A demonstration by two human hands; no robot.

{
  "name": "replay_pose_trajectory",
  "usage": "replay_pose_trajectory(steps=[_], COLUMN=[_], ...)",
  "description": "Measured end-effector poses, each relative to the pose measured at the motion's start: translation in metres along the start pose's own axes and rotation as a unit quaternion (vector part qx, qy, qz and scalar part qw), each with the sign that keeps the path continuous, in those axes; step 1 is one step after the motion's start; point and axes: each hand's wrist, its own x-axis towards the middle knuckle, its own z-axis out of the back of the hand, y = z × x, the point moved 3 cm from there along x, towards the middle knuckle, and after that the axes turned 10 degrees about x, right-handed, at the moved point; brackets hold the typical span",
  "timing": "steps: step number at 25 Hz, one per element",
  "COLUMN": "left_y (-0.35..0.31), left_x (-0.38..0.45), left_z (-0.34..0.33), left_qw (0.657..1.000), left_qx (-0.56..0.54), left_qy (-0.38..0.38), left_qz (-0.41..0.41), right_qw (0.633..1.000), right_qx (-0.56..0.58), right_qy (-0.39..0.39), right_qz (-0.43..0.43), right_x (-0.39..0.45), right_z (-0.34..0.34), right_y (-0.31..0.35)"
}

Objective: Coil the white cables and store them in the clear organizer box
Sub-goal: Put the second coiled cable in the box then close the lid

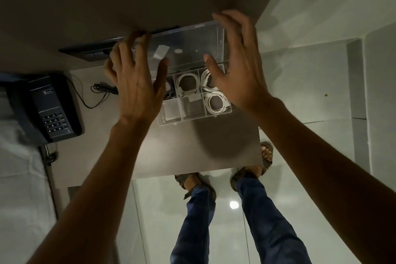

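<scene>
A clear organizer box (171, 119) sits on the grey table, its transparent lid (186, 45) raised at the far side. Three coiled white cables lie in separate compartments: one in the middle back cell (188, 83), one at the back right (209, 80) partly behind my right hand, one at the front right (216, 103). A dark cable shows in a left cell, mostly hidden by my left hand (135, 83). My left hand hovers with fingers spread over the lid's left edge. My right hand (237, 64) is spread at the lid's right edge. Whether either touches the lid is unclear.
A dark desk phone (47, 107) stands at the table's left, its black cord (102, 90) tangled beside the box. A dark recessed panel (92, 50) lies behind the box against the wall. My legs and sandalled feet (192, 184) stand at the table's near edge.
</scene>
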Motion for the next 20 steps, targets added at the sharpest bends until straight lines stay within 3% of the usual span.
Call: replay_pose_trajectory(steps=[3,7,12,14,17,20], left_y=[0.013,0.024,0.022,0.028,0.039,0.047], left_x=[-0.001,-0.045,-0.145,-0.168,-0.165,-0.149], left_z=[0.004,0.001,-0.058,-0.076,-0.088,-0.092], left_qw=[0.999,0.993,0.970,0.968,0.979,0.979], left_qx=[0.020,-0.038,-0.072,-0.066,-0.035,-0.032], left_qy=[-0.005,-0.026,0.159,0.173,0.126,0.115], left_qz=[-0.037,-0.111,-0.166,-0.169,-0.155,-0.164], right_qw=[0.999,0.996,0.958,0.964,0.976,0.964], right_qx=[-0.031,-0.021,-0.095,-0.075,-0.067,-0.082], right_qy=[0.032,0.037,0.263,0.249,0.191,0.239], right_qz=[0.031,0.078,0.063,0.051,0.075,0.085], right_x=[-0.002,-0.032,-0.123,-0.144,-0.140,-0.129], right_z=[0.008,0.025,0.012,-0.003,-0.027,-0.044], right_y=[0.000,-0.014,-0.072,-0.084,-0.083,-0.085])
